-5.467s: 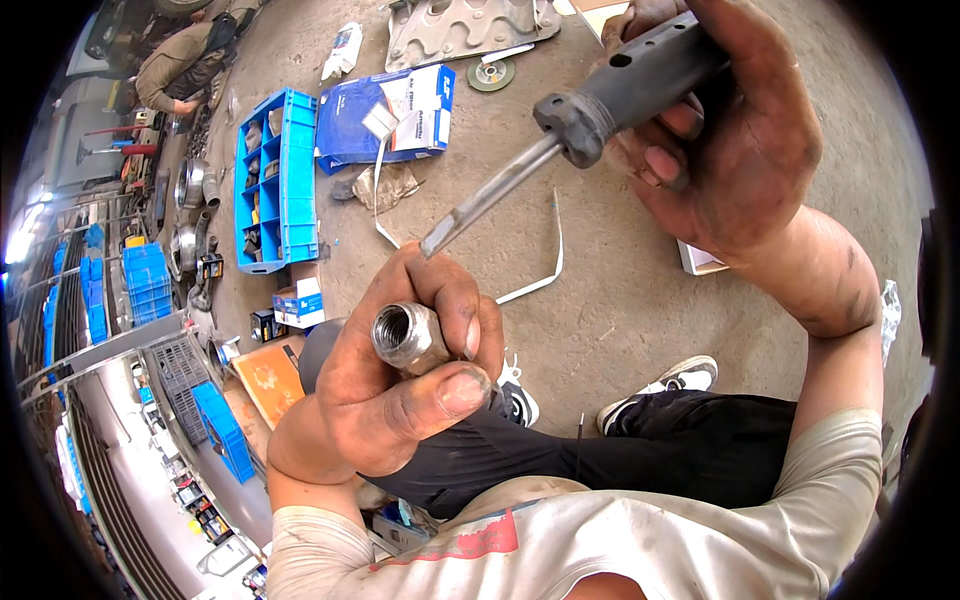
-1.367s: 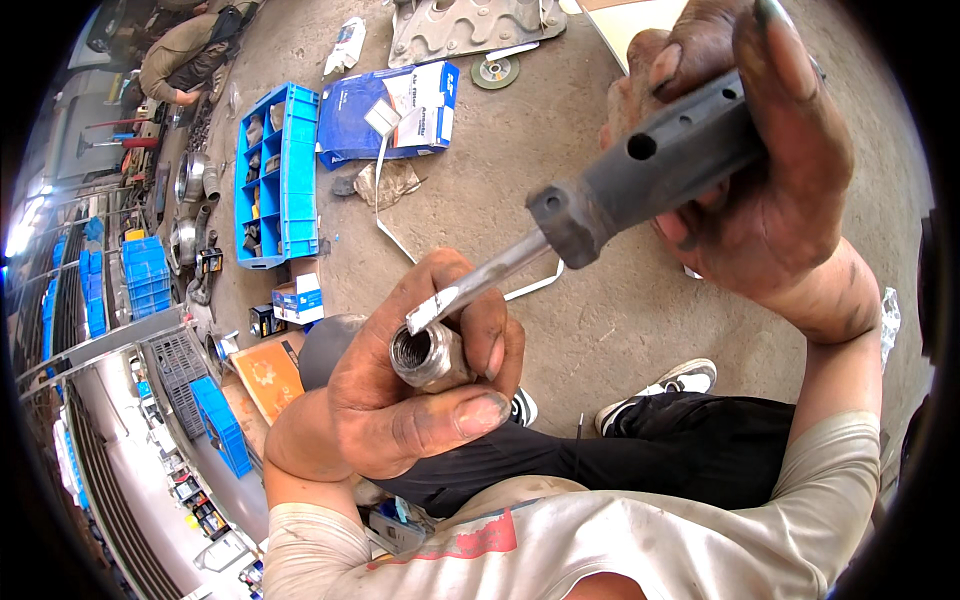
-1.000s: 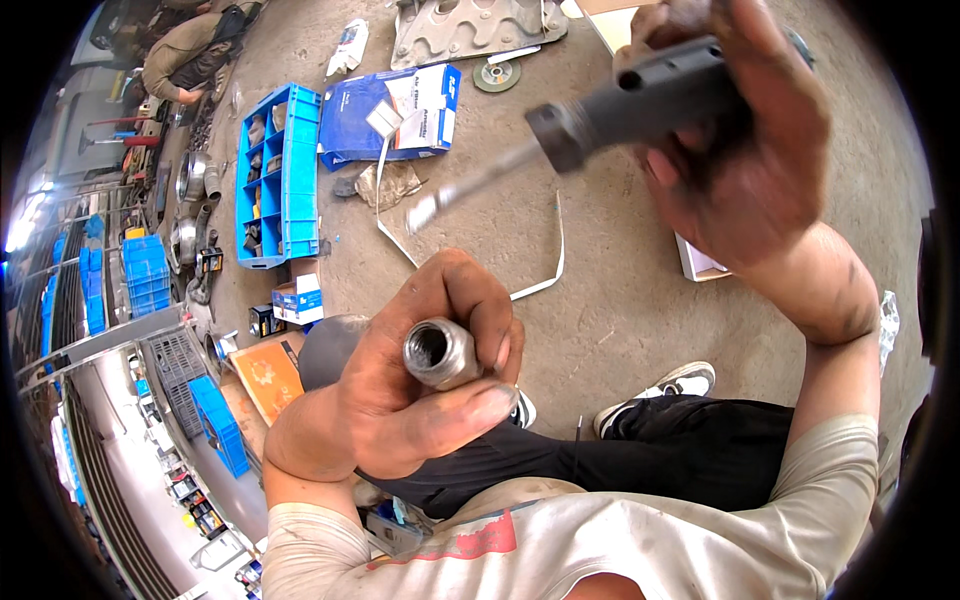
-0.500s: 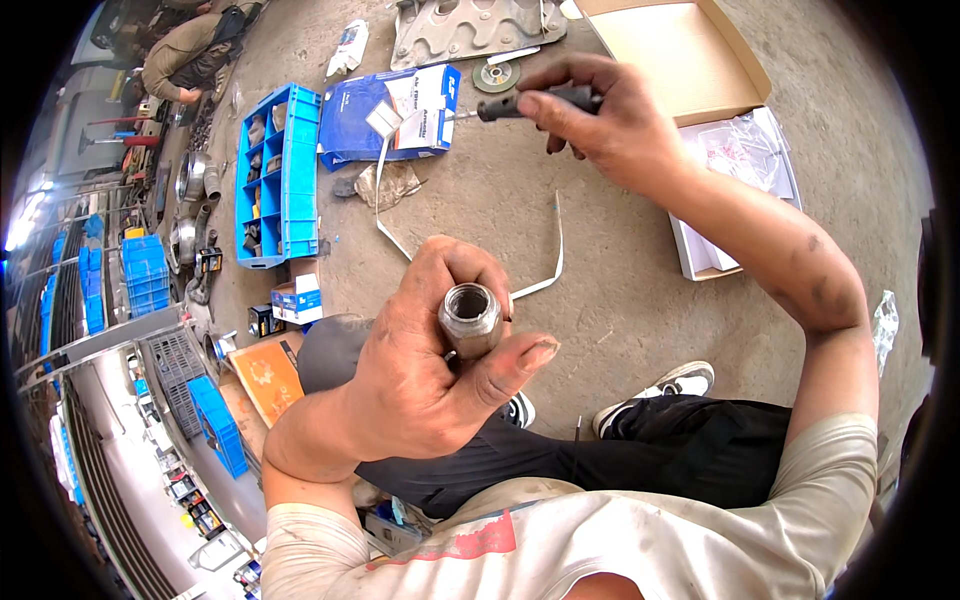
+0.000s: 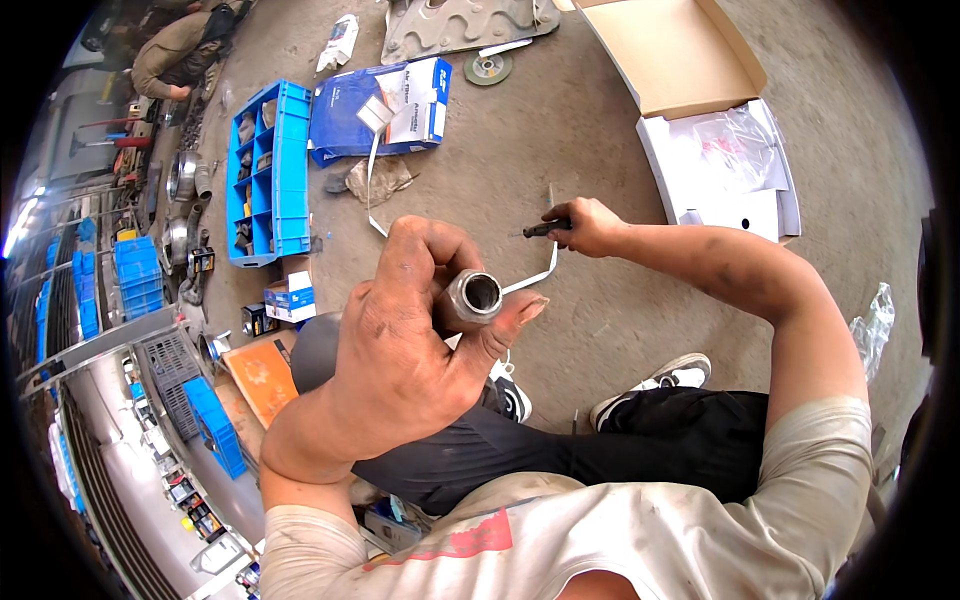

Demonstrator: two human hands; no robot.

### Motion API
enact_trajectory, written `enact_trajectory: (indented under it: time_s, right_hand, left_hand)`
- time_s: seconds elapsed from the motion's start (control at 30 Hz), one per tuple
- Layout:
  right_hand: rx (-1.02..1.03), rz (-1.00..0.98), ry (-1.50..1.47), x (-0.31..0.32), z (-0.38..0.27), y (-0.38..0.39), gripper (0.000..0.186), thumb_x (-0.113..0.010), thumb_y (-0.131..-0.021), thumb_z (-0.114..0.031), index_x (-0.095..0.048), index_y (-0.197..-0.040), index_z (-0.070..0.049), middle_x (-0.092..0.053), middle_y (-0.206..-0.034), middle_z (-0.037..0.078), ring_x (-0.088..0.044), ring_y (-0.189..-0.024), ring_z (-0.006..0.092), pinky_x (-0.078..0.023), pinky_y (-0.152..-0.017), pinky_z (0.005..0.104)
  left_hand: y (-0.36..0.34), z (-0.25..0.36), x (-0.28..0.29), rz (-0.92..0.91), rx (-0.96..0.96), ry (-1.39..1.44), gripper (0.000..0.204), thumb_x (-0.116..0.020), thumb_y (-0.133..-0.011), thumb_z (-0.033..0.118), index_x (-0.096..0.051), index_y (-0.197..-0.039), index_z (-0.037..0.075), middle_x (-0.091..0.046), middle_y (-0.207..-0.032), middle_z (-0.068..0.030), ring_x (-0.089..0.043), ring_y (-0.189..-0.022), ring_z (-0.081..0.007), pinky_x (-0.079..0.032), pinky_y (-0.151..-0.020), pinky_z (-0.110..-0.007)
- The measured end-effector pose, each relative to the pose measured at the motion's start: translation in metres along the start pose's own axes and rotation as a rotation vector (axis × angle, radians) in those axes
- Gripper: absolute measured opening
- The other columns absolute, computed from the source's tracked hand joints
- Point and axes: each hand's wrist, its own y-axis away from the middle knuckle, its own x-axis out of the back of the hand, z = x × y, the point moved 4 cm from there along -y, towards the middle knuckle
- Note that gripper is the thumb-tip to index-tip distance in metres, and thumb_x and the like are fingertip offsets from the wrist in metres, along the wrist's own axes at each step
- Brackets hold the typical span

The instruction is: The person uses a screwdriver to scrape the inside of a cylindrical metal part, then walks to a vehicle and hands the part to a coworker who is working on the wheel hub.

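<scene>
My left hand (image 5: 400,335) is wrapped round a hollow metal fitting (image 5: 474,298) with a round bore. The fitting's open end faces up toward me, and its lower part is hidden by my fingers. Out over the floor, to the right of the fitting and apart from it, my right hand (image 5: 592,228) grips a black-handled tool (image 5: 546,229). The tool's thin tip points left, too small to name its kind. Below the tool, a white strap (image 5: 535,280) lies bent on the concrete.
A blue compartment bin (image 5: 290,170) of parts and a blue-white box (image 5: 350,115) stand at the far left. At the far right lies an opened carton (image 5: 655,170) with plastic film. A grinding disc (image 5: 488,68) rests near a metal plate (image 5: 465,28). Another person (image 5: 172,55) crouches at the upper left.
My right hand has come down and nearer with the black-handled tool. In my left hand the fitting has tilted, its open end turning toward the right.
</scene>
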Motion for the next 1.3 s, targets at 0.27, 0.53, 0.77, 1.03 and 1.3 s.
enact_trajectory:
  time_s: [0.27,0.53,0.77,1.03,1.3]
  right_hand:
    - [0.028,-0.199,0.337,-0.034,0.029,0.006,0.034,-0.062,-0.077,-0.019,-0.058,-0.109,-0.007,-0.065,-0.091,0.014,-0.062,-0.088,0.0307,-0.049,-0.077,0.0397]
    - [0.002,-0.278,0.541,-0.039,0.042,0.003,0.040,-0.063,-0.076,-0.019,-0.053,-0.113,-0.009,-0.064,-0.091,0.018,-0.061,-0.088,0.0348,-0.050,-0.075,0.0435]
    - [-0.011,-0.292,0.648,-0.039,0.034,0.008,0.038,-0.059,-0.078,-0.015,-0.051,-0.113,-0.005,-0.063,-0.093,0.020,-0.061,-0.089,0.0370,-0.050,-0.075,0.0441]
    - [0.092,-0.305,0.577,-0.035,-0.019,0.025,0.031,-0.055,-0.080,-0.013,-0.052,-0.109,-0.002,-0.063,-0.090,0.021,-0.061,-0.091,0.0373,-0.050,-0.074,0.0443]
    - [0.181,-0.368,0.567,-0.053,-0.014,0.032,0.035,-0.060,-0.082,-0.027,-0.054,-0.107,-0.004,-0.063,-0.088,0.019,-0.061,-0.090,0.0359,-0.050,-0.074,0.0443]
  left_hand:
    - [0.004,-0.007,0.000,0.059,0.029,0.002,0.037,-0.075,-0.074,0.007,-0.041,-0.090,0.006,-0.040,-0.078,-0.0001,-0.038,-0.061,-0.0043,-0.034,-0.054,-0.017]
    - [0.006,-0.005,0.000,0.138,-0.164,-0.172,0.041,-0.076,-0.069,-0.002,-0.042,-0.092,0.006,-0.044,-0.080,-0.0019,-0.043,-0.067,-0.0080,-0.039,-0.061,-0.020]
    - [0.006,0.000,0.001,0.128,-0.152,-0.214,0.038,-0.078,-0.071,0.019,-0.049,-0.091,0.005,-0.047,-0.081,-0.0027,-0.044,-0.070,-0.0090,-0.039,-0.060,-0.020]
    - [0.002,-0.017,-0.003,-0.069,0.056,0.314,0.041,-0.067,-0.080,0.035,-0.048,-0.093,0.002,-0.054,-0.069,-0.0036,-0.052,-0.058,-0.0091,-0.043,-0.054,-0.024]
    - [0.007,-0.016,-0.005,-0.098,0.062,0.447,0.039,-0.062,-0.085,0.033,-0.047,-0.098,0.000,-0.054,-0.080,-0.0043,-0.049,-0.062,-0.0091,-0.041,-0.056,-0.023]
